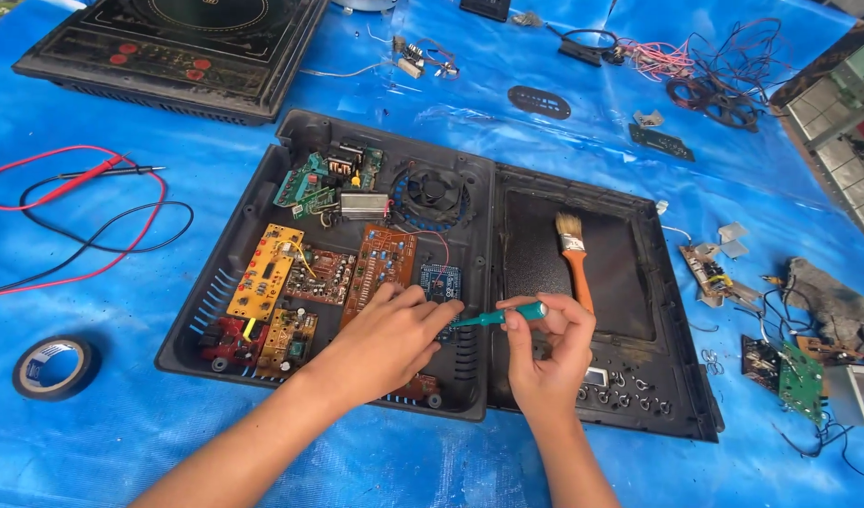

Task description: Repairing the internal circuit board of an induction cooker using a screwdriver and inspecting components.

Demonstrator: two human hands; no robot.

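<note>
An opened black appliance case (pixel 262 202) lies on a blue tarp, filled with several circuit boards and a small fan (pixel 432 191). My left hand (pixel 394 339) rests on the boards near a small blue board (pixel 440 281), fingers curled over it. My right hand (pixel 545 353) pinches a green-handled screwdriver (pixel 502 316), its tip pointing left toward the blue board. The case's lid (pixel 672 376) lies open to the right, with an orange-handled paintbrush (pixel 574 259) on it.
A second black cooktop (pixel 178 56) sits at the top left. Red and black probe leads (pixel 84 202) lie at left, a roll of black tape (pixel 54 367) at lower left. Loose boards (pixel 799 376), wires (pixel 723 66) and small parts are scattered at right and top.
</note>
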